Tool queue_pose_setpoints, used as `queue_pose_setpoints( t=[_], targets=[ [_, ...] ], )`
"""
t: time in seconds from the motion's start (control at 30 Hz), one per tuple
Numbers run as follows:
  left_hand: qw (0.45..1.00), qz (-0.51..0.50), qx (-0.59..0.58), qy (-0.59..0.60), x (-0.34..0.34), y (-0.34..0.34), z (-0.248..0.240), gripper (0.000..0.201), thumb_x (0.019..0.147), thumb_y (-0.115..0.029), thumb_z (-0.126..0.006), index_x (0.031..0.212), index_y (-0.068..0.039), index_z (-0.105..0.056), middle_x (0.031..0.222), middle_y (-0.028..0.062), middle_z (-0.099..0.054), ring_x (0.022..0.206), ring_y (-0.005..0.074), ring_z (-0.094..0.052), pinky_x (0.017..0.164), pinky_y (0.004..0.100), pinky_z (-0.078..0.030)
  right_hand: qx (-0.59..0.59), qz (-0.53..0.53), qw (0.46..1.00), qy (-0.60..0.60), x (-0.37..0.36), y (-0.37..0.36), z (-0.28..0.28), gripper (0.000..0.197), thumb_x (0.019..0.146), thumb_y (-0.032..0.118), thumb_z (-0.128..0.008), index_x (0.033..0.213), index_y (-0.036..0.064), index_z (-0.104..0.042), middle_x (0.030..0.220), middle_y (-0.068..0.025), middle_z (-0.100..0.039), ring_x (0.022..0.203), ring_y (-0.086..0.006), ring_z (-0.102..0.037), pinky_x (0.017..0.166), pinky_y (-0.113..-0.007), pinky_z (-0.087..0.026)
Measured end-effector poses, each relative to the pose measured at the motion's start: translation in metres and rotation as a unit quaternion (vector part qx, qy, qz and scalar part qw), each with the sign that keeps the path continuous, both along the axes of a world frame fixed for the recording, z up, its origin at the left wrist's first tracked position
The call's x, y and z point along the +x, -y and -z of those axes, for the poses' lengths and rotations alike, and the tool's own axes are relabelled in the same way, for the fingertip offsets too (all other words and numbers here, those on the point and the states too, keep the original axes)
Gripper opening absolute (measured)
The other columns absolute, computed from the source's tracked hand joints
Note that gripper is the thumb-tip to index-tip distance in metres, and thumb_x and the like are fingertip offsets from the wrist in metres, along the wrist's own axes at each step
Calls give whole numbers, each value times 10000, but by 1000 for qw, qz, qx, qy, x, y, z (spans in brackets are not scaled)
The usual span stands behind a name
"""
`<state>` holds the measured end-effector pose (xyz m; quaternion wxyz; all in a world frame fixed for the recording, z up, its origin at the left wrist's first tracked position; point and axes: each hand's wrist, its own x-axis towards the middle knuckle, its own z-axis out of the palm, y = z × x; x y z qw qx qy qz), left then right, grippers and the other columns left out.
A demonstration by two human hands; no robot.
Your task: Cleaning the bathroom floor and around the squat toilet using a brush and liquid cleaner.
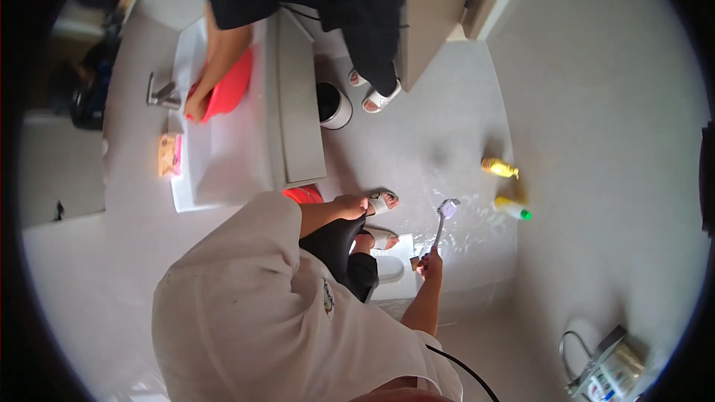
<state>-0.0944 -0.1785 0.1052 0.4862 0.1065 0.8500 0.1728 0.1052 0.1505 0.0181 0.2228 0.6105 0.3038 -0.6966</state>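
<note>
My right hand (430, 263) is wrapped round the handle of a long scrubbing brush (441, 229). Its pale purple head, edged with dark bristles, points away from me, low over the wet floor. A tan handle end shows at the near side of my fist. My left hand (350, 207) is curled at my dark-trousered knee, and I see nothing in it. Between my sandalled feet and the brush lies a white squat toilet (390, 271), partly covered by my leg. Beyond the brush head, a yellow bottle (500, 167) and a yellow-and-white bottle with a green cap (512, 208) lie near the wall.
Another person in black has a hand on a red basin (232, 88) in the white sink (223, 179). A waste bin (334, 106) stands beside the cabinet (300, 119). An open door (432, 15) is at the back; a wall shelf (612, 368) hangs lower right.
</note>
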Motion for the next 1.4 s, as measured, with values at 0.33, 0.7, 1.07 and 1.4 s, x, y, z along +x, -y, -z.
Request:
queue_pose_setpoints(
  t=[0.33, 0.7, 1.07, 1.4],
  targets=[
    [996, 84, 12, -4, -23, 19, -75, 356, 914, -412, -563, 1154, -162, -647, 1122, 149, -702, 1089, 339, -662, 913, 463, -507, -10, -82, 996, 33, -35, -7, -90, 402, 1036, 481, -463, 767, 191, -391, 562, 50, -322, 417, -73, -297, 364, -248, -234],
    [996, 64, -52, -40, -48, 59, -88, 311, 839, -243, -569, 1068, -92, -716, 1078, 193, -715, 1029, 353, -689, 877, 481, -531, -2, -32, 997, 76, 10, -5, -147, 345, 1046, 388, -445, 781, 177, -382, 575, 42, -327, 429, -81, -312, 389, -247, -252],
    [985, 157, -16, -64, -52, 30, -93, 313, 837, -290, -583, 1055, -108, -714, 1021, 196, -719, 973, 362, -696, 819, 491, -531, 5, 18, 999, 32, 32, 9, -146, 473, 1022, 495, -467, 701, 159, -377, 541, 34, -325, 403, -97, -292, 353, -250, -271],
    [978, 201, 3, -54, -40, -18, -117, 323, 866, -375, -595, 1091, -167, -699, 1073, 140, -726, 1015, 333, -693, 862, 449, -538, 12, 58, 998, 21, 65, 42, -97, 469, 1034, 491, -426, 744, 122, -420, 536, -8, -374, 371, -139, -343, 314, -318, -319]
  ],
)
